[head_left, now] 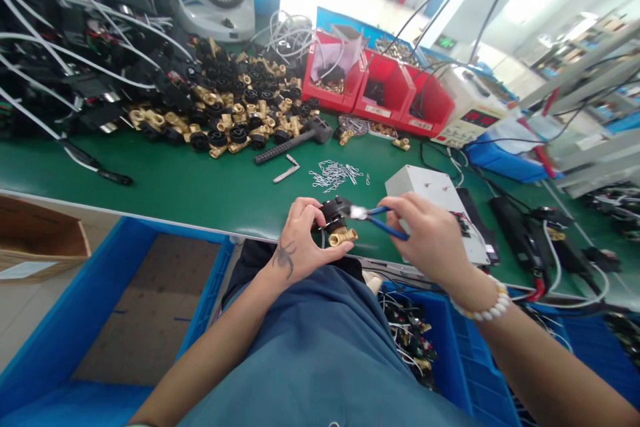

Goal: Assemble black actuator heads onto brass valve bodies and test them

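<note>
At the frame's centre, one black-capped brass valve fitting [343, 237] looks mid-work: the left hand [303, 235] has its grip pinched on it, the right hand [430, 235] its grip closed round blue-handled metal pliers [376, 219]. Similar brass fittings [225, 123] (perhaps unworked) pile upper left. Red plastic bins [327, 99], upper centre, hold small parts [333, 85]; a blue plastic crate [451, 347], lower right, wired assemblies [414, 337].

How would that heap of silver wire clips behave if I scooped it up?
The silver wire clips would probably feel light, being so thin. They might snag and lift in clumps, since many overlap. Pushed, they'd likely slide rather than roll, their bent shapes lying on a smooth-looking green bench.
</note>
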`<state>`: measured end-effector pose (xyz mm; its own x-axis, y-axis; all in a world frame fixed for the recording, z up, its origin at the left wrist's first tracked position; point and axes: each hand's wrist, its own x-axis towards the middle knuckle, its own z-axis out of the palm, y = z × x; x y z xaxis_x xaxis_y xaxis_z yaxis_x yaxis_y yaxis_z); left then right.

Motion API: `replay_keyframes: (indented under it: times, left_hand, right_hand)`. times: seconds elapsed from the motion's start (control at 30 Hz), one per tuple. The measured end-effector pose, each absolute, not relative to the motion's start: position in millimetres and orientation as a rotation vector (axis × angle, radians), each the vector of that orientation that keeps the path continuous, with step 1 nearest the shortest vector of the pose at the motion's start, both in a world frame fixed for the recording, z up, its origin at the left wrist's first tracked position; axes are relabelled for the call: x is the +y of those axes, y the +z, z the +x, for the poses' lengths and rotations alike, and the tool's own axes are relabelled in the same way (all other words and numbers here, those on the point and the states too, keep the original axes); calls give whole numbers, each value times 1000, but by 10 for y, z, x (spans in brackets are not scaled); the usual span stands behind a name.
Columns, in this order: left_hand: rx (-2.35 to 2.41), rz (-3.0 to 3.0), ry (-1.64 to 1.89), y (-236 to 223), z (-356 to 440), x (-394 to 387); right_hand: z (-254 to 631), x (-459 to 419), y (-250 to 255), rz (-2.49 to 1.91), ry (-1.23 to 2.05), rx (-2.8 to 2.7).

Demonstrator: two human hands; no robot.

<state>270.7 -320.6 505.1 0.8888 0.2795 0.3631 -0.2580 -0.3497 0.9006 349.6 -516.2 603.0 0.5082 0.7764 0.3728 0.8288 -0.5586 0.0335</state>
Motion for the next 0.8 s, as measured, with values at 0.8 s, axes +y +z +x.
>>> replay_keyframes:
  times: [0.8]
  left_hand:
    - [0,1854,527,5073,2709,-3192]
  right_hand:
    - [3553,-5139,6126,-2508,-626,-1160]
